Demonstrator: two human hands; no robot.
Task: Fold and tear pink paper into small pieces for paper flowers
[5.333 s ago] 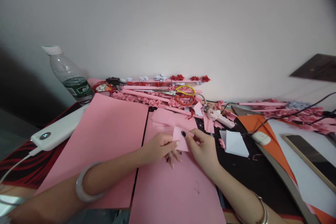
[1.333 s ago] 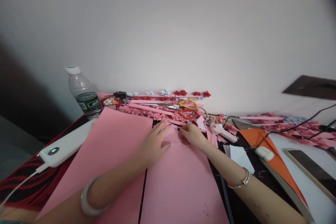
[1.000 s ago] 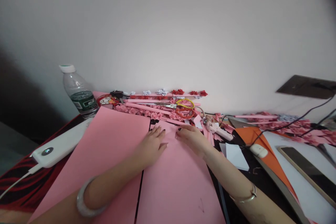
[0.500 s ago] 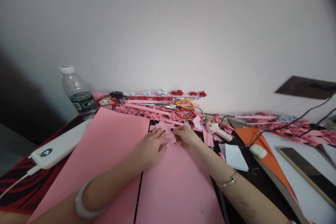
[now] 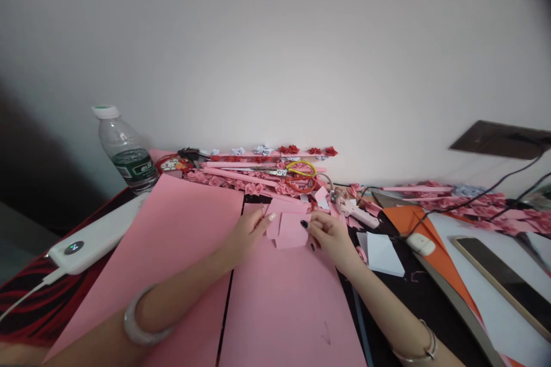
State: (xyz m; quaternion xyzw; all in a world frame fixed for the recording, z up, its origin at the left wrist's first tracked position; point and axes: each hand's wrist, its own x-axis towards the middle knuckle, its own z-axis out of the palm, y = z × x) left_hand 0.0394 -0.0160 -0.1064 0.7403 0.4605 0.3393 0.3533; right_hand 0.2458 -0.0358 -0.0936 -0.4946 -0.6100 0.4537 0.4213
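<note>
Several small pink paper squares (image 5: 294,231) overlap above the right large pink sheet (image 5: 288,304). My right hand (image 5: 331,239) pinches the right edge of the front square between thumb and fingers, with dark nails showing. On the other side, my left hand (image 5: 247,235) is closed on the left edge of the small pink paper, its thumb on top. Most of its fingers are hidden behind the thumb and paper. A second large pink sheet (image 5: 181,241) lies under my left forearm, parted from the first by a narrow dark gap.
Behind my hands are scissors (image 5: 301,184), paper flowers (image 5: 253,188) and a pink glue gun (image 5: 359,215). A bottle (image 5: 134,163) and white power bank (image 5: 94,238) stand left. White paper (image 5: 383,253), a white case (image 5: 420,244) and a phone (image 5: 508,275) lie right.
My right hand has moved right and toward me, now pinching a small pink square that shows more plainly. My left hand has drawn slightly left, its spread fingers now closed.
</note>
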